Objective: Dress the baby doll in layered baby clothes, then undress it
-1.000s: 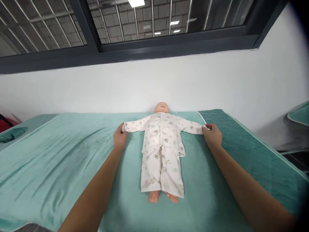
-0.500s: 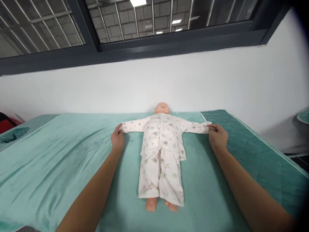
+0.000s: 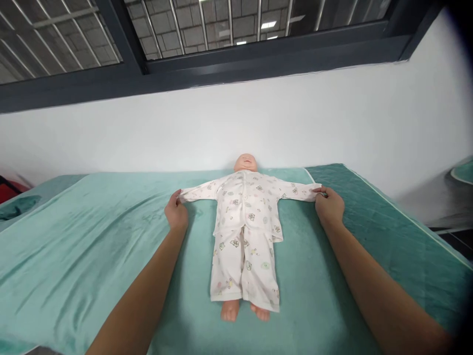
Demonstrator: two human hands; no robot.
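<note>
A baby doll [image 3: 246, 162] lies on its back, head toward the wall and bare feet toward me. It wears a white patterned pajama top [image 3: 246, 202] and matching pajama pants [image 3: 244, 268]. Both sleeves are stretched straight out to the sides. My left hand [image 3: 176, 211] pinches the cuff of the sleeve on the left. On the other side, my right hand [image 3: 329, 204] grips the end of the right-hand sleeve between thumb and fingers. The doll's hands are hidden inside the sleeves or behind my fingers.
Under the doll is a green sheet [image 3: 111, 236], wrinkled at the left, with a darker green quilted cover [image 3: 391, 246] at the right. A white wall [image 3: 207, 128] rises behind, below a dark-framed barred window [image 3: 221, 64]. A red and black item [image 3: 9, 190] sits far left.
The view has shifted slightly. My right fingers have closed further over the sleeve end, and the left sleeve is pulled a little straighter. Both hands still hold the cuffs.
</note>
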